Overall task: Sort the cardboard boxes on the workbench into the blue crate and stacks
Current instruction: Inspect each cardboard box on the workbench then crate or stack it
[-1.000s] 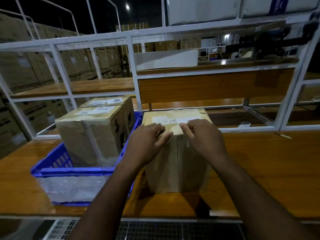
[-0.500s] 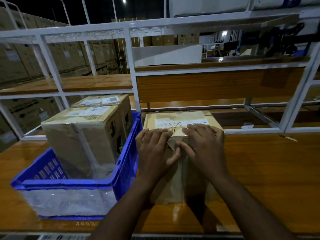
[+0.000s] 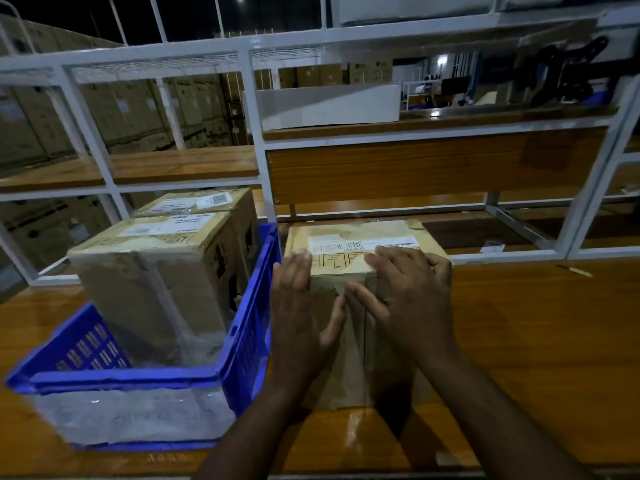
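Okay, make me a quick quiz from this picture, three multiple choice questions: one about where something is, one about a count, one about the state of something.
1. Where does the box under the hands stand?
A. inside the crate
B. on the workbench, right of the crate
C. on the upper shelf

2. How many cardboard boxes stand in the blue crate?
A. none
B. two
C. five

3. What are the hands doing?
A. both lie on the box
B. both hang free in the air
C. one holds a knife

Key: 1 B, the box sits on the workbench beside the blue crate. 2 B, a near box and a far box stand in it. 3 A, the left hand and right hand rest against the box's top front edge.
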Motion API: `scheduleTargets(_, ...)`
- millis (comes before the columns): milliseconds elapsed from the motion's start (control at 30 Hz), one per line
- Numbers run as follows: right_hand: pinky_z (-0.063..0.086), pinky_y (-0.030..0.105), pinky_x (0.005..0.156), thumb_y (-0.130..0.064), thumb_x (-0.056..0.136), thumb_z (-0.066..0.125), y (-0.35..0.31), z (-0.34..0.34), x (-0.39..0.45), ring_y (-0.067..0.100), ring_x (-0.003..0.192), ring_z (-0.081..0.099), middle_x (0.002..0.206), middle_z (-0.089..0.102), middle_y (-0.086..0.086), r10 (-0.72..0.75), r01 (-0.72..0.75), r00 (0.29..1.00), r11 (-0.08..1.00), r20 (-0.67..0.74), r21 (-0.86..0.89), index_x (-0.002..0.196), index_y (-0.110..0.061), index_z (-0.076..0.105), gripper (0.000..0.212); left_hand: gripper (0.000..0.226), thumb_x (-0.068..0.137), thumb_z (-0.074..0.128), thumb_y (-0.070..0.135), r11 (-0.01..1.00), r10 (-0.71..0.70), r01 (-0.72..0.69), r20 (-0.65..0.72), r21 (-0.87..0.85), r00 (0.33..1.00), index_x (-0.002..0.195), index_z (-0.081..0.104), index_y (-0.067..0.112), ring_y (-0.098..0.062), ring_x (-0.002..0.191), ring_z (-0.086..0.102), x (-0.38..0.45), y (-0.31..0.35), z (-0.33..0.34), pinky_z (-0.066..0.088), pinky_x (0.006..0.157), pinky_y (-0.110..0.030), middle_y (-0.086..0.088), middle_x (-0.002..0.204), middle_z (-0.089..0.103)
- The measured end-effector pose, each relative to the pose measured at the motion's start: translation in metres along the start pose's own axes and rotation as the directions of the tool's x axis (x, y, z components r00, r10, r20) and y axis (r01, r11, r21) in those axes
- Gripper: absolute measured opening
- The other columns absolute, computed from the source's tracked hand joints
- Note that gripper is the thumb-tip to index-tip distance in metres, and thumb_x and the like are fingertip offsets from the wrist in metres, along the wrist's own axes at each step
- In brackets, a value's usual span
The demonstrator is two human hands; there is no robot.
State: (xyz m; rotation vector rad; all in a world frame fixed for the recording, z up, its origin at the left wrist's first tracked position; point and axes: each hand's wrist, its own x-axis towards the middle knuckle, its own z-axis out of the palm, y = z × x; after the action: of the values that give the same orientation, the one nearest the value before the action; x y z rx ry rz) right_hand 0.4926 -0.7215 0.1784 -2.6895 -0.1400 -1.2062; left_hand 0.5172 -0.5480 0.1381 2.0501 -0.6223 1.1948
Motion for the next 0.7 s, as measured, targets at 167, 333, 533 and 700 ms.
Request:
scheduleTargets(167,0.030,0.039,0.100,-0.068,0.092,0.045,0.006,-0.004,0.000,0.019,0.126,0.051,0.132,0.063,-0.002,0.036,-0.036,0.999,0.999,-0.012,0.005,0.127,-0.024,0.065,0.060,0.073,0.099,0.051,0.034,0.954,-0.275,0.259,-0.098,-0.150,0.957,0.159,0.019,0.007,-0.023,0.155,0.017,-0.041,0.004,0.006,0.018,0.124,-0.027,-0.007,0.168,0.016)
scheduleTargets(333,0.030,0.036,0.095,-0.063,0.095,0.047,0.030,-0.010,-0.001,0.019,0.121,0.053,0.127,0.066,0.000,0.086,-0.078,0.989,0.994,-0.120,0.075,0.121,-0.021,0.066,0.053,0.076,0.099,0.029,0.068,0.746,-0.660,0.632,-0.113,-0.210,0.743,0.159,0.021,0.021,-0.016,0.151,0.022,-0.098,-0.012,0.026,0.028,0.120,-0.044,0.005,0.163,0.023)
scheduleTargets(533,0.031,0.037,0.098,-0.061,0.100,0.036,0.067,-0.012,-0.003,0.021,0.119,0.055,0.124,0.067,0.002,0.197,-0.152,0.957,0.966,-0.213,0.209,0.118,-0.018,0.065,0.055,0.085,0.092,0.042,0.069,0.352,-0.906,0.891,0.136,-0.285,0.402,0.160,0.015,0.026,-0.028,0.143,0.036,-0.126,0.014,0.058,0.041,0.108,-0.042,-0.005,0.162,0.029)
scheduleTargets(700,0.034,0.043,0.099,-0.061,0.100,0.033,0.100,-0.018,-0.010,0.023,0.119,0.053,0.123,0.066,0.004,0.258,-0.202,0.939,0.949,-0.229,0.242,0.119,-0.016,0.063,0.057,0.093,0.074,0.057,0.083,0.155,-0.940,0.889,0.214,-0.432,0.268,0.145,0.032,0.029,-0.024,0.121,0.057,-0.127,0.036,0.082,0.054,0.094,-0.045,-0.004,0.140,0.052)
